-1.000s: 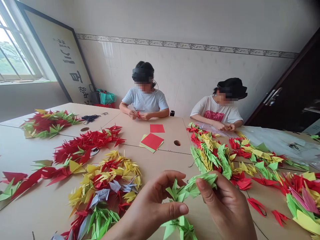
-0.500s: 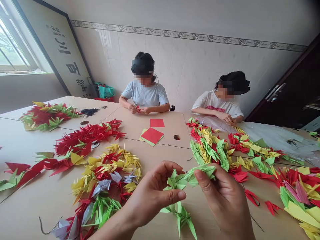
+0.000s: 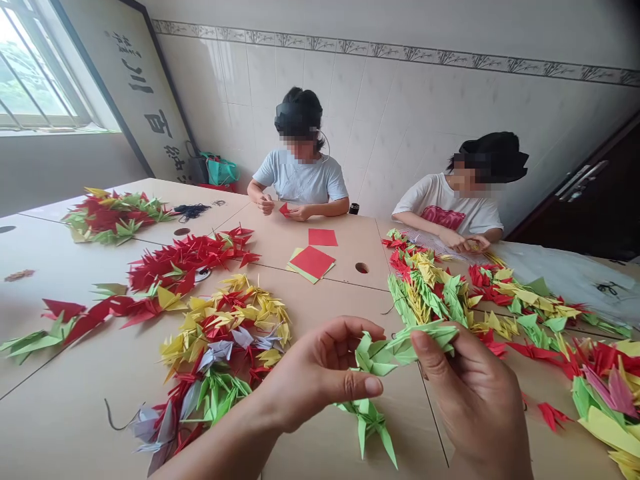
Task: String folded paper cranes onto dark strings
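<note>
A short string of light green paper cranes is held up between my two hands above the table. My right hand pinches its right end, thumb on top, with the folded paper bunched under the fingers. On the other side, my left hand curls round the string's left part, the thumb lying across in front; its fingertips are partly hidden. The lower end of the string, a green crane with pointed wings, dangles below my left thumb over the tabletop.
A ring of yellow, red, white and green cranes lies left, beside a red crane pile. More crane strings lie right. Red paper squares sit ahead. Two people sit opposite, one holding red folded paper.
The view has shifted, so the table and people appear farther right. Both my hands keep their hold on the green cranes. The hands of the person in blue have moved farther apart.
</note>
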Demonstrator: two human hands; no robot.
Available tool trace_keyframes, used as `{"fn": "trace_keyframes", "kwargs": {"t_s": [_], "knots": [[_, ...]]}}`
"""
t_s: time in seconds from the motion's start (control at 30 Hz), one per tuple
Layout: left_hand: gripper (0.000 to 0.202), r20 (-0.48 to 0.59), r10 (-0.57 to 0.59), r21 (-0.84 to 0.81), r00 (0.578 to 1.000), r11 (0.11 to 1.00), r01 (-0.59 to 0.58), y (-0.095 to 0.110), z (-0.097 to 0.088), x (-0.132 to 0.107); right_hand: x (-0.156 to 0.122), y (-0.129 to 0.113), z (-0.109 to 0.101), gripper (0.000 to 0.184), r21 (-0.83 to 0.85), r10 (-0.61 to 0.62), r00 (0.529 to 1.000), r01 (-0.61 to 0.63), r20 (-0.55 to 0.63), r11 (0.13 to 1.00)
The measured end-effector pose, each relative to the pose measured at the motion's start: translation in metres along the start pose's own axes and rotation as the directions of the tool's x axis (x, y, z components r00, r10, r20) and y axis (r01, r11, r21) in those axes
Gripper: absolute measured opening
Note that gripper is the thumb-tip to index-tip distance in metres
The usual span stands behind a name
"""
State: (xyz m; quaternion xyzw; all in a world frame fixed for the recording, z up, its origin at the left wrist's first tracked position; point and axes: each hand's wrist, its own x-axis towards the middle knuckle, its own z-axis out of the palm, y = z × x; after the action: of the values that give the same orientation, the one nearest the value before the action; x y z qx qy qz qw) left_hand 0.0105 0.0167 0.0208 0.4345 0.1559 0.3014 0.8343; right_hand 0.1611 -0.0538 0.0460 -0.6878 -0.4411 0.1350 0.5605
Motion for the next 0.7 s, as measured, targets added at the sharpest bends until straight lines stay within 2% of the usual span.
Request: {"fn": "trace_keyframes", "kwargs": {"t_s": [0.1,0.2,0.33,0.43,0.5,0.57,0.7], "knots": [[0.043,0.014,0.005,0.001,1.0,1.0,-0.005,-0.001,-0.001,-0.001,-0.002,-0.003,0.0,0.037,0.037,0.009,1.0,-0.009,0.008,0.999],[0.042,0.008,0.067,0.044,0.998,0.997,-0.068,-0.001,-0.001,-0.001,-0.004,-0.005,-0.001,0.04,0.053,0.005,1.0,-0.005,-0.004,0.999],[0.048,-0.009,0.087,0.051,0.996,0.995,-0.087,0.001,0.0,-0.002,-0.005,0.003,-0.005,0.037,0.103,-0.035,0.999,0.037,-0.025,0.994],[0.041,0.02,0.028,-0.062,0.999,0.998,-0.027,0.002,-0.002,-0.003,0.0,0.016,-0.011,0.029,0.217,-0.11,0.993,0.099,0.039,0.971],[0.033,0.051,-0.003,-0.073,0.999,0.997,0.007,0.002,-0.003,-0.003,0.003,0.02,-0.014,0.02,0.3,-0.208,0.972,0.167,0.108,0.939],[0.03,0.069,-0.029,-0.051,0.997,0.998,0.033,0.002,-0.004,-0.003,0.004,0.019,-0.016,0.016,0.366,-0.251,0.954,0.179,0.162,0.913],[0.032,0.006,-0.07,-0.015,0.998,0.997,0.07,0.002,-0.004,-0.002,-0.005,0.005,-0.015,0.024,0.39,-0.099,0.976,0.017,0.191,0.921]]}}
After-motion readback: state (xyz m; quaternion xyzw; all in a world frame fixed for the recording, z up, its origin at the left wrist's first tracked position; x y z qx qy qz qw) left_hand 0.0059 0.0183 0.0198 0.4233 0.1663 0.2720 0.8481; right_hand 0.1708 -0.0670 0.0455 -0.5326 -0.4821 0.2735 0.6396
